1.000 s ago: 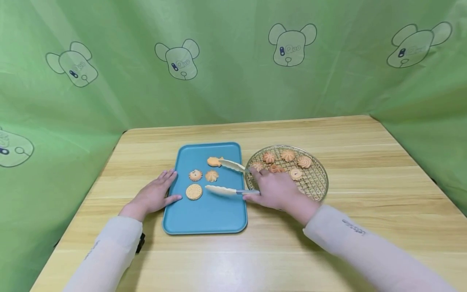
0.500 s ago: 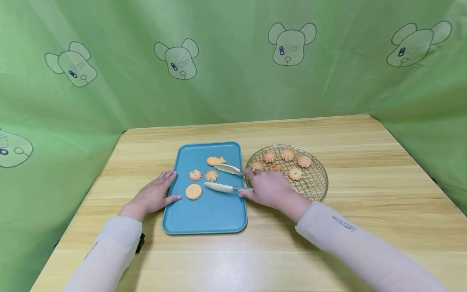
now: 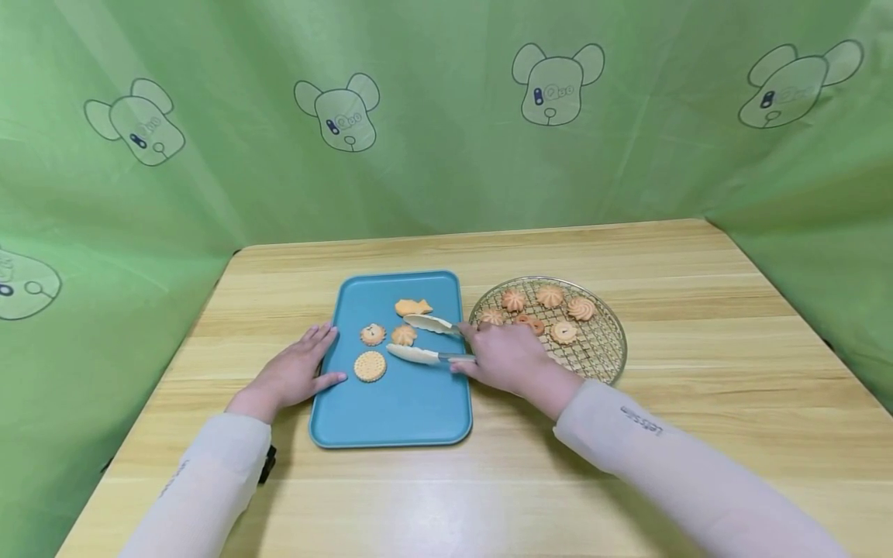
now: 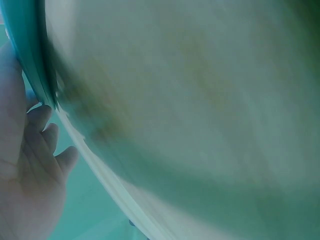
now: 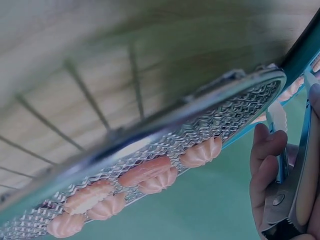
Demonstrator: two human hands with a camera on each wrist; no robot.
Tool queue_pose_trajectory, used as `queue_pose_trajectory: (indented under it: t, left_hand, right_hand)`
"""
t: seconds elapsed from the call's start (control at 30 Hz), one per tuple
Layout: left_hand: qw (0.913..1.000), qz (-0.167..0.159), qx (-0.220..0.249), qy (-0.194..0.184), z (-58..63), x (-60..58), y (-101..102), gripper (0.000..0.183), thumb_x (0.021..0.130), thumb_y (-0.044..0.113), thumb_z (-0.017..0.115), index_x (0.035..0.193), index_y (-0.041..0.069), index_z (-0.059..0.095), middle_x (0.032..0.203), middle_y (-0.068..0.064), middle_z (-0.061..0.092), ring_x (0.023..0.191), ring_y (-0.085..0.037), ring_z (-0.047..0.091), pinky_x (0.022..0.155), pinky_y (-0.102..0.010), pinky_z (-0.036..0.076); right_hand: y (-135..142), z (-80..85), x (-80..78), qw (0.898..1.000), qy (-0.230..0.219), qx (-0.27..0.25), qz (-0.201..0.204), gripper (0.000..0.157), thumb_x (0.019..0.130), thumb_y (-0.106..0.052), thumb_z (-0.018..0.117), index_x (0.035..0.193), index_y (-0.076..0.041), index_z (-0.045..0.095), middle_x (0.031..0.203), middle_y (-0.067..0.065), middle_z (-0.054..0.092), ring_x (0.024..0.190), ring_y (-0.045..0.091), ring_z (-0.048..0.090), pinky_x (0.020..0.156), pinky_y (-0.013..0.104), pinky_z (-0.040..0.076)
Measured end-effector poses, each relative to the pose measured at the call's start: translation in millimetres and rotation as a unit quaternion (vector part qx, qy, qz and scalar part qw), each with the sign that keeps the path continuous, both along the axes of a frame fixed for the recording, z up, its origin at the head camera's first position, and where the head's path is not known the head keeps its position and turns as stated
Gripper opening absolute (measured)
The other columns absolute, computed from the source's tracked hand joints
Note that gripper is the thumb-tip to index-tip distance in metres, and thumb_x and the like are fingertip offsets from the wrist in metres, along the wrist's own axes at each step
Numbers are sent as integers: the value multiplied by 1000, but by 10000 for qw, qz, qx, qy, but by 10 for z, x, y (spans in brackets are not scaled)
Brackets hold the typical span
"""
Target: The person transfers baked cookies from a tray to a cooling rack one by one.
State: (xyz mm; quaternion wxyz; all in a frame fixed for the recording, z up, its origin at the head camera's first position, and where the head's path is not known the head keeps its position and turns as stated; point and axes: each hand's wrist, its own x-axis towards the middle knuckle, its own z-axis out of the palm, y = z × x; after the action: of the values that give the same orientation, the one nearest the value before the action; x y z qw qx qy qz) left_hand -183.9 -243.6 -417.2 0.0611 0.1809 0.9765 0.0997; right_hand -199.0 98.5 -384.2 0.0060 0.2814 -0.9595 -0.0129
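My right hand (image 3: 504, 358) grips a pair of metal tongs (image 5: 286, 205) with cream-coloured scalloped tips. Over the blue tray (image 3: 391, 422) the tong tips stand apart, one on each side of a star-shaped piped cookie (image 3: 404, 335); whether they touch it is unclear. Close by on the tray lie a fish-shaped cookie (image 3: 413, 307), a face-marked cookie (image 3: 373, 334) and a round biscuit (image 3: 370, 366). My left hand (image 3: 296, 370) rests on the tray's left edge, thumb over the rim and fingers fairly straight along the side.
A round wire rack (image 3: 605, 349) stands right of the tray, under my right forearm, with several cookies (image 3: 581, 308) on it. Both sit on a wooden table (image 3: 725, 325). A green curtain (image 3: 446, 178) with printed bear heads surrounds the table.
My right hand has moved a little to the left with the tongs. Their upper tip has left the fish-shaped cookie and the tips have come nearer each other around the star-shaped cookie.
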Motion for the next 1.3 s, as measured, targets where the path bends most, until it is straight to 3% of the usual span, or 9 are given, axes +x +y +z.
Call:
queue_pose_trajectory:
  t: [0.17,0.57,0.83,1.1,1.3]
  left_hand:
    - [10000,25,-2,-12,-7,-3,-5,82,93,47,57,150,-1,23,155,-19,17,141,-39,13,111,-53,20]
    - [10000,28,8,-1,-11,-5,-3,82,93,47,57,149,-1,23,155,-18,17,141,-38,14,111,-53,20]
    - [10000,14,22,37,-14,1,-3,82,93,47,58,149,-2,24,155,-19,18,141,-39,14,111,-53,21]
    - [10000,-8,13,50,-29,-5,-9,81,93,47,57,149,-2,24,155,-19,18,141,-39,14,111,-53,21]
    - [10000,-6,7,55,-48,-8,-20,82,93,47,57,149,-1,24,155,-18,17,141,-38,14,111,-53,21]
  right_hand:
    - [-19,9,-11,10000,-29,-9,-42,74,88,-63,51,141,-12,48,108,13,66,57,18,57,35,28,38]
    - [-8,26,-3,10000,-5,-29,-60,69,90,-60,52,141,-14,49,106,12,68,50,16,52,33,26,36]
    - [25,30,21,9999,92,-53,-1,70,90,-61,51,142,-15,48,110,11,67,65,23,63,36,27,37]
    - [91,84,64,9999,100,-75,-118,71,90,-63,49,144,-18,45,104,9,68,55,18,55,44,35,42]
    - [189,55,89,9989,373,-283,46,67,91,-60,50,142,-16,48,100,11,68,60,20,60,51,36,49]
